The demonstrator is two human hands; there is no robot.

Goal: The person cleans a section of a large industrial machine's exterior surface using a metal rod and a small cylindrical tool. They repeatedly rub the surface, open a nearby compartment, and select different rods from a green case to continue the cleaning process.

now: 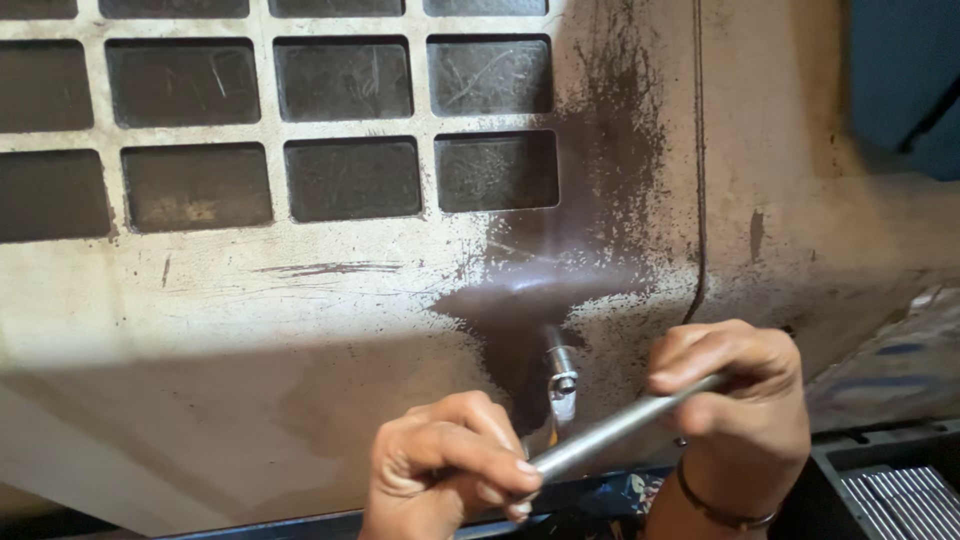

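Now my left hand [450, 465] and right hand [735, 385] both have fingers clamped around a grey metal rod [620, 425], near a small metal fitting [562, 385] low on the dusty panel [300, 300]. Dark wet spray already stains the panel; the fitting is not out. I see no labels.

We had only one view, from a camera worn on the head. It looked forward and slightly down, close in on a dusty grilled panel [300, 280]. Our left hand [450, 465] and right hand [735, 385] sat low in the frame; the panel rose above the fingers [470, 440], and a ribbed tray [895, 490] lay right of them.
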